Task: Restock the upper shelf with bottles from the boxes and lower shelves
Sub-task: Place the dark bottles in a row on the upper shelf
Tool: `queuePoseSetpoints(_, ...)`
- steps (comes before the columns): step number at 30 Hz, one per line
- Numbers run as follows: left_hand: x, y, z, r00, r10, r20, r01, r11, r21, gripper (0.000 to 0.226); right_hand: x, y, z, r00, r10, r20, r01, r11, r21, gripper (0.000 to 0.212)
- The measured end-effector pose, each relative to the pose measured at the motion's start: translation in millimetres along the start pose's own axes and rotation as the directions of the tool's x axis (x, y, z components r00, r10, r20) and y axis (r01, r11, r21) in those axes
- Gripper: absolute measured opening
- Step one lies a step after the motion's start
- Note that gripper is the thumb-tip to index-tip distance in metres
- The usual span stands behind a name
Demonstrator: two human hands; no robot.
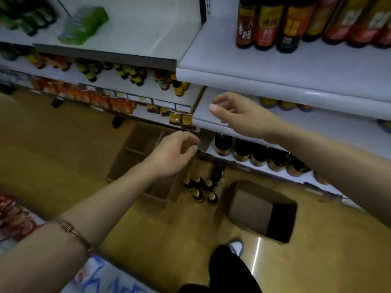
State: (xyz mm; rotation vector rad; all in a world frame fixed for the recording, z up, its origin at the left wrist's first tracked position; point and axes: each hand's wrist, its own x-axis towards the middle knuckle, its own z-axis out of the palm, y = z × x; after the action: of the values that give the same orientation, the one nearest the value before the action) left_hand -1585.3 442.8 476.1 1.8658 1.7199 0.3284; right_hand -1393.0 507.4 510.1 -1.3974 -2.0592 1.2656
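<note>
Both hands empty, mid-frame. Left hand (pixel 176 152): grip loosely curled, holding nothing, hovering over the divided cardboard box (pixel 148 163) on the floor, fingertips just beside the end of the lower shelf (pixel 213 149). Right hand (pixel 234 115): grip apart, fingers relaxed and slightly bent, in front of the middle shelf (pixel 211 112), under the lip of the upper shelf (pixel 264 66). Can't tell if it touches the shelf edge.

Bottles, three groups:
- Floor bottles (pixel 201 189), centre frame, below and right of the left hand, well apart from both grips. Dark glass, gold caps, upright, tight cluster between the divided box and the open box (pixel 262 210).
- Lower shelf bottles (pixel 254 153), centre right, below the right forearm. Dark, gold-tan labels, one row running right.
- Upper shelf bottles (pixel 296 22), top right. Dark with red-yellow labels, standing well back from the front edge.

Room: upper shelf front is bare from its left end across to the right edge of frame. Middle shelf bare at its left end, few small items at the back. Open box interior looks dark, contents not readable. Tan floor (pixel 63 149) open at left. Frame is motion-blurred, label text unreadable.
</note>
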Motion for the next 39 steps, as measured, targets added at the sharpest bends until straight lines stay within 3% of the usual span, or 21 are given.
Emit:
queuePoseSetpoints(6,56.2,-57.1,41.2,0.993,-0.082,0.091,0.083,0.997,-0.005,0.026,38.6,65.4,27.7,0.987,0.161,-0.013,-0.161,0.987,0.001,0.048)
queuePoseSetpoints(10,96.9,-86.7,65.1,0.982,-0.060,0.181,0.062,0.998,-0.006,0.029,60.5,98.4,46.0,0.960,0.276,-0.055,-0.274,0.961,0.031,0.047)
queuePoseSetpoints(18,185.0,-164.0,141.7,0.907,0.030,0.419,-0.024,1.000,-0.019,0.034,104.6,179.7,115.2,0.833,0.539,-0.123,-0.519,0.839,0.160,0.047)
queuePoseSetpoints(25,229.2,-236.0,240.0,0.845,-0.017,0.535,0.008,1.000,0.019,0.042,155.7,294.5,186.5,0.817,0.563,-0.122,-0.545,0.824,0.155,0.038)
queuePoseSetpoints(30,249.2,-293.8,321.9,0.831,-0.069,0.553,0.022,0.996,0.091,0.052,185.7,384.6,241.1,0.800,0.597,-0.049,-0.593,0.801,0.084,0.047)
queuePoseSetpoints(35,271.9,-341.4,387.8,0.826,-0.044,0.562,0.038,0.999,0.022,0.062,213.2,462.3,289.9,0.781,0.624,-0.010,-0.623,0.780,0.062,0.059)
queuePoseSetpoints(39,283.6,-373.3,437.7,0.830,-0.045,0.555,0.033,0.999,0.032,0.063,237.6,512.7,324.2,0.769,0.638,-0.050,-0.639,0.770,-0.007,0.068)
